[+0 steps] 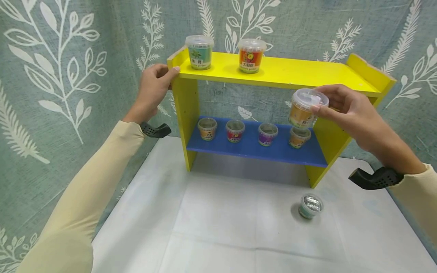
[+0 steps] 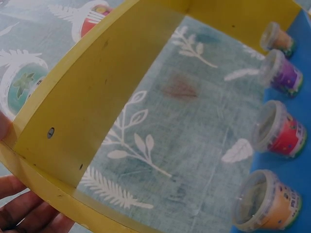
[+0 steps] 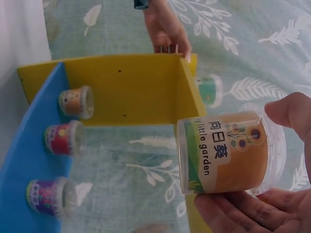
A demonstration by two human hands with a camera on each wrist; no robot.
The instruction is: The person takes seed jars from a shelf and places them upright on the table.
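Note:
My right hand (image 1: 358, 115) holds a lidded plastic cup (image 1: 300, 113) with an orange sunflower label, in front of the top board's right part. In the right wrist view the thumb is at the lid and the fingers lie along the cup's other side. My left hand (image 1: 150, 89) grips the upper left corner of the yellow shelf (image 1: 293, 72), thumb on the edge and fingers behind the side panel. On the top board stand a green-labelled cup (image 1: 200, 55) and a red-labelled cup (image 1: 250, 57), both lidded.
Four smaller cups line the blue lower board (image 1: 239, 151): orange (image 1: 207, 131), red (image 1: 235, 132), purple (image 1: 267, 135) and orange (image 1: 298, 139). Another small cup (image 1: 310, 206) with a silvery top stands on the white table (image 1: 218, 223). Patterned cloth (image 1: 112, 22) hangs behind.

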